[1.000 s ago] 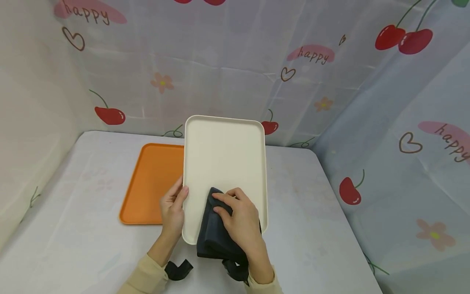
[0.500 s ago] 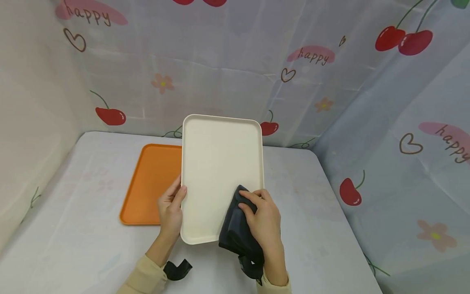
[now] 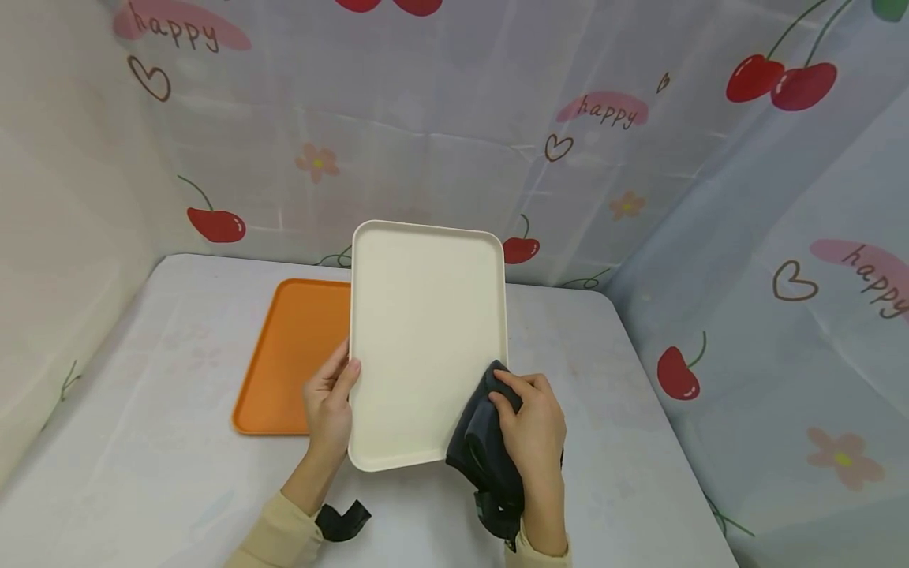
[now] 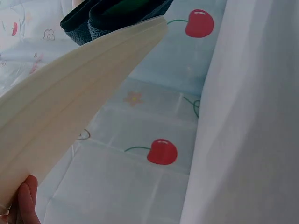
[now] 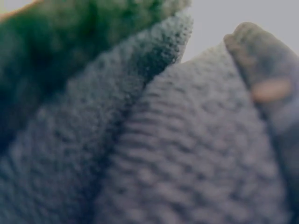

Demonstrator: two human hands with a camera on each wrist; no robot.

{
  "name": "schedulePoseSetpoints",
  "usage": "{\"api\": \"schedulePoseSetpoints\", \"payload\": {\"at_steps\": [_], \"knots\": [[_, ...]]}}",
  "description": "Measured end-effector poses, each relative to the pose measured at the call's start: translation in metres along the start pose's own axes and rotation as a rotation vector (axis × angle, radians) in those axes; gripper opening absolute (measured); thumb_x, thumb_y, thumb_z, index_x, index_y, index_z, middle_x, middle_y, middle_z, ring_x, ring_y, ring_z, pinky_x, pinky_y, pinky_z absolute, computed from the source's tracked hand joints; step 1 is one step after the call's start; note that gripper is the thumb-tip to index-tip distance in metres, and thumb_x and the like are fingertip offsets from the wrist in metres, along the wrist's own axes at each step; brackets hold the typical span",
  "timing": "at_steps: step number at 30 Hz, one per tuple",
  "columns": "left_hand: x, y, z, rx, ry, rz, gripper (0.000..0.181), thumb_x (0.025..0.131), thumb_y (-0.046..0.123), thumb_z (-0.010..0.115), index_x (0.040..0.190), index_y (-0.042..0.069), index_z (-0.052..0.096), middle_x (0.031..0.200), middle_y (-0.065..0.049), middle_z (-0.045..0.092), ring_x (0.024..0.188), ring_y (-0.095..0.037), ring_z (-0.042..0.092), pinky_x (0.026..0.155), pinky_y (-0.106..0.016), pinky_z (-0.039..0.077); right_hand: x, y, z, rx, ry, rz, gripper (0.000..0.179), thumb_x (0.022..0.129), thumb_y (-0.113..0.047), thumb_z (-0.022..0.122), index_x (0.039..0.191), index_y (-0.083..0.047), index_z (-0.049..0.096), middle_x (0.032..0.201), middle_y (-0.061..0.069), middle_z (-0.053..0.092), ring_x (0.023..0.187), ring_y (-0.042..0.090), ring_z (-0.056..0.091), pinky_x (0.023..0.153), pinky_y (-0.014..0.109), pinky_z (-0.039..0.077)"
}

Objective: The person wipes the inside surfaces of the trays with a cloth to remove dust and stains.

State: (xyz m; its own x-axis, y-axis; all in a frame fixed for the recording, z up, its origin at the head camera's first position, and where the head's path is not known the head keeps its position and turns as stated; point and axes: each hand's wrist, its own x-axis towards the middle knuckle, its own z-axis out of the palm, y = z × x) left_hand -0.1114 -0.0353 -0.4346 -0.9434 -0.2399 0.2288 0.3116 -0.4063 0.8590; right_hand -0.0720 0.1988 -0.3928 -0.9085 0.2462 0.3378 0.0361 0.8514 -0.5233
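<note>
A cream rectangular tray (image 3: 426, 315) is held up, tilted toward the head camera, above the white table. My left hand (image 3: 329, 402) grips its left edge, thumb on the front and fingers behind. At the tray's lower right corner, my right hand (image 3: 536, 426) pinches a folded dark blue-grey cloth (image 3: 477, 434) against the surface and edge. The left wrist view has the tray's outer side (image 4: 79, 84) running diagonally, with the cloth (image 4: 110, 21) over its far end. Ribbed, towel-like cloth (image 5: 187, 149) fills most of the right wrist view and hides the hand there.
An orange tray (image 3: 294, 355) lies flat on the white table (image 3: 604, 442), partly behind the cream tray. Behind and to the right hang curtains (image 3: 426, 118) printed with cherries. A black strap (image 3: 343, 521) hangs at the left wrist.
My right hand has moved the cloth rightward across the lower part of the cream tray to its right corner. The tray has shifted slightly left in my left hand's grip.
</note>
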Motion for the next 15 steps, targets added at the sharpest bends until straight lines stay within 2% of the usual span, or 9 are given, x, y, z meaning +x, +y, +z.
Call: {"api": "schedulePoseSetpoints", "payload": {"at_steps": [15], "knots": [[-0.0002,-0.0007,0.0001,0.014,0.0,0.009,0.04,0.097,0.0,0.054,0.134,-0.013,0.049,0.107,0.008,0.071,0.085,-0.004,0.066,0.071,-0.017,0.057,-0.0015,0.0009,0.0019,0.08,-0.019,0.026,0.034,0.08,-0.014,0.08,0.114,-0.016,0.075,0.098,0.009,0.066,0.095,0.03,0.064,0.081,0.047,0.053]]}}
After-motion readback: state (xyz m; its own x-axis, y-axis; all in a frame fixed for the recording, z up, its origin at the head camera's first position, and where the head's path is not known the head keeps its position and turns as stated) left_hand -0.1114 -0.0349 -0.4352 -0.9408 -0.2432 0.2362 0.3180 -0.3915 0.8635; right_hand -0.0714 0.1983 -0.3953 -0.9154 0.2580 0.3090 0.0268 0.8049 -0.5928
